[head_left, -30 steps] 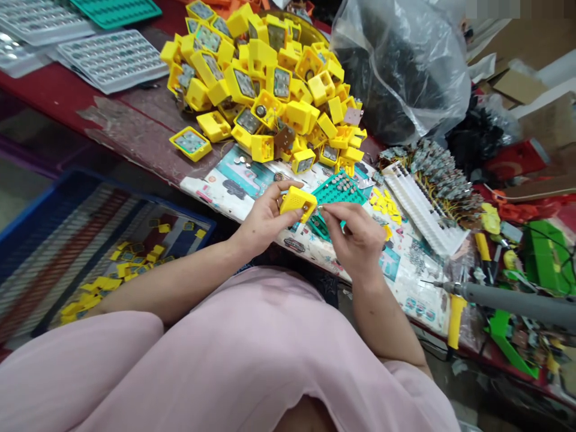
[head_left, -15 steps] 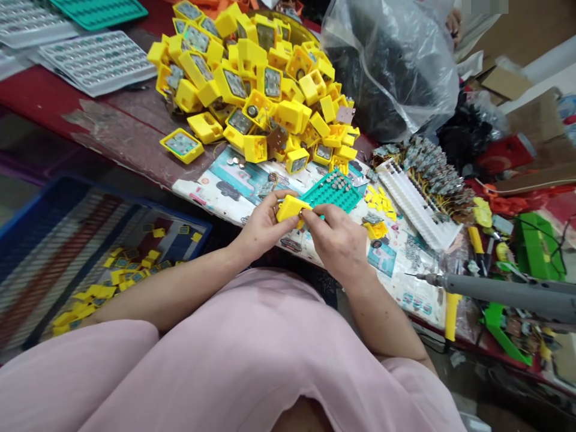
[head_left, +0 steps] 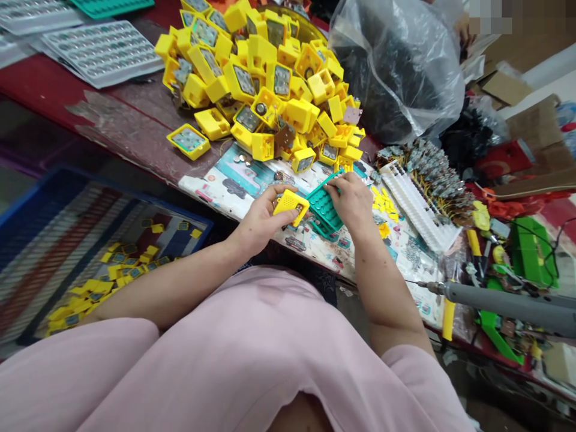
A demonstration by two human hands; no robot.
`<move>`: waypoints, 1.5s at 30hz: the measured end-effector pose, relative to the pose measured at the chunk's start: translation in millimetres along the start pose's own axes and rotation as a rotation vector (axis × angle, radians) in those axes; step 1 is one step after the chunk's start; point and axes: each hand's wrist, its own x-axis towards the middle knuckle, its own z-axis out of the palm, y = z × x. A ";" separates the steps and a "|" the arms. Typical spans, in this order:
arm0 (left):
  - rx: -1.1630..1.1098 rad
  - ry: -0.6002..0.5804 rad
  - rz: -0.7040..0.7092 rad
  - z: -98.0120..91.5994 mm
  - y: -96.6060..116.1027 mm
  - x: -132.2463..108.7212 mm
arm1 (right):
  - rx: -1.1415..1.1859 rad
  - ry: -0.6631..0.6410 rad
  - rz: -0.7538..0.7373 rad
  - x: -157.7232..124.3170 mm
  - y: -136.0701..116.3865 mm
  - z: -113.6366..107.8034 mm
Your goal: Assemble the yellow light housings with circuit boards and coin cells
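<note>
My left hand (head_left: 260,223) is closed around a small yellow plastic case (head_left: 291,207) with a speaker-like grid of holes. The thumb lies at a small opening in its face, where something shiny shows. My right hand (head_left: 353,201) is over a green pitted tray (head_left: 324,211), with thumb and forefinger pinched together at its far part. A tiny silvery spot shows at those fingertips, too small to name. Part of the tray is hidden under this hand. A few silver button cells (head_left: 243,159) lie on the printed sheet (head_left: 270,240) to the left.
A big heap of yellow cases (head_left: 256,78) stands at the back. Small yellow parts (head_left: 384,204), a white rack (head_left: 416,207) and wired metal pieces (head_left: 432,168) lie right. A grey electric screwdriver (head_left: 495,297) juts in from the right. A blue crate (head_left: 27,210) holds more cases.
My right hand has left the yellow case and moved up and right to the green tray. The tray's near end has shifted towards me. My left hand still holds the case, its face turned more upward.
</note>
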 end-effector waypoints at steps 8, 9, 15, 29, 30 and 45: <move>0.074 0.081 -0.015 4.2 -5.4 3.5 | 0.145 -0.012 -0.001 6.8 5.8 1.6; 0.087 0.086 -0.004 5.0 -5.8 4.0 | 0.154 -0.007 -0.003 6.8 5.8 2.0; 0.116 0.087 0.047 8.0 -5.1 6.3 | 0.172 -0.014 -0.067 -1.1 3.4 0.3; 0.067 0.060 0.020 4.6 -7.4 8.6 | 0.670 0.277 -0.140 -30.0 -11.0 -10.2; 0.063 0.056 0.012 4.8 -6.9 8.4 | 0.725 0.301 -0.184 -37.9 -14.5 -13.1; 0.275 -0.029 0.123 11.7 -8.8 -2.7 | 0.050 0.594 -0.693 -75.2 -35.0 -35.3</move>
